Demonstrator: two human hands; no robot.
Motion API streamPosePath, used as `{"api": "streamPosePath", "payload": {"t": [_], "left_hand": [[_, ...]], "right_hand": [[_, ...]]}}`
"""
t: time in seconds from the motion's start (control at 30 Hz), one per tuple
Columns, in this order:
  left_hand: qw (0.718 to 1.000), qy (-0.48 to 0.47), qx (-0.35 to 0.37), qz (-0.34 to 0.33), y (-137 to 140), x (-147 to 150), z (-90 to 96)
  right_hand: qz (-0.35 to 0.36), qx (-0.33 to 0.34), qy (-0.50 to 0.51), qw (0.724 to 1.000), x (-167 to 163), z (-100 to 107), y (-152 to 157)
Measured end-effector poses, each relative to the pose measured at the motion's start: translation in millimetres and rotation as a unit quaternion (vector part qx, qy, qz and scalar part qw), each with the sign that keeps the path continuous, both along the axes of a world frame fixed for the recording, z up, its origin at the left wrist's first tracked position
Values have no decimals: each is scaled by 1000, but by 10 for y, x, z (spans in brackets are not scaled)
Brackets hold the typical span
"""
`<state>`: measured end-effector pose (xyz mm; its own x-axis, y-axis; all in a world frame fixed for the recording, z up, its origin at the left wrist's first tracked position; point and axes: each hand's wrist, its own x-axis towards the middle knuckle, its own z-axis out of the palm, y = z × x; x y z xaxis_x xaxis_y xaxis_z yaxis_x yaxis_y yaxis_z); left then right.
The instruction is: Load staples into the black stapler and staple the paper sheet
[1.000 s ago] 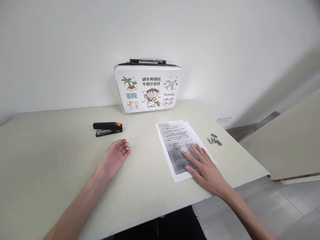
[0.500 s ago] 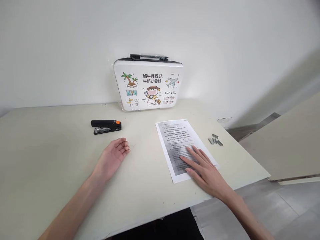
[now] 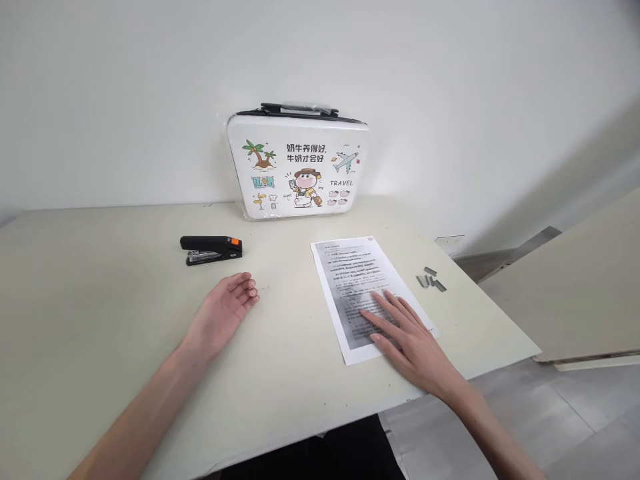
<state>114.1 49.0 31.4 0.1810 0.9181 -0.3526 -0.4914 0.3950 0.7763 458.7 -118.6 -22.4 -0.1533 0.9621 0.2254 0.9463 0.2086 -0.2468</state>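
My head camera looks down over my left hand [image 3: 220, 317] and right hand [image 3: 415, 347], close by. It faces a wall [image 3: 125, 107].

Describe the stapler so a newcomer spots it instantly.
Find the white cartoon-printed case by the wall. Nearer and leftward on the table, just beyond the left hand, lies the stapler. Its black body and orange patch distinguish it from the white paper and grey staples.

Wht case [image 3: 299, 165] says "TRAVEL" & "奶牛养得好,牛奶才会好".
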Motion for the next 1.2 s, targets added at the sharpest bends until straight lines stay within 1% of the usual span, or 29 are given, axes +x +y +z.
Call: {"api": "streamPosePath", "payload": {"t": [0.33,0.53,0.8,0.9,1.0,1.1,1.17,1.2], "left_hand": [[1000,4,2,-10,2,-10,-21],[1000,14,1,-14,-8,-14,-9],[1000,22,1,-11,-28,20,41],[999,30,12,-22,-23,23,19],[996,55,47,-49,-32,17,-15],[983,120,115,-81,-85,29,-23],[957,204,179,-100,-151,58,-17],[935,258,217,-107,-189,79,-15]], "right_hand": [[-20,12,-4,1000,-8,-14,-6],[-55,12,-9,998,-1,-52,-6],[-126,14,-8,992,12,-104,11],[-131,12,2,991,16,-114,11],[-120,7,11,993,20,-126,16],[-112,10,15,994,20,-129,28],[-104,18,18,994,-3,-117,33],[-98,21,20,995,-28,-106,33]]}}
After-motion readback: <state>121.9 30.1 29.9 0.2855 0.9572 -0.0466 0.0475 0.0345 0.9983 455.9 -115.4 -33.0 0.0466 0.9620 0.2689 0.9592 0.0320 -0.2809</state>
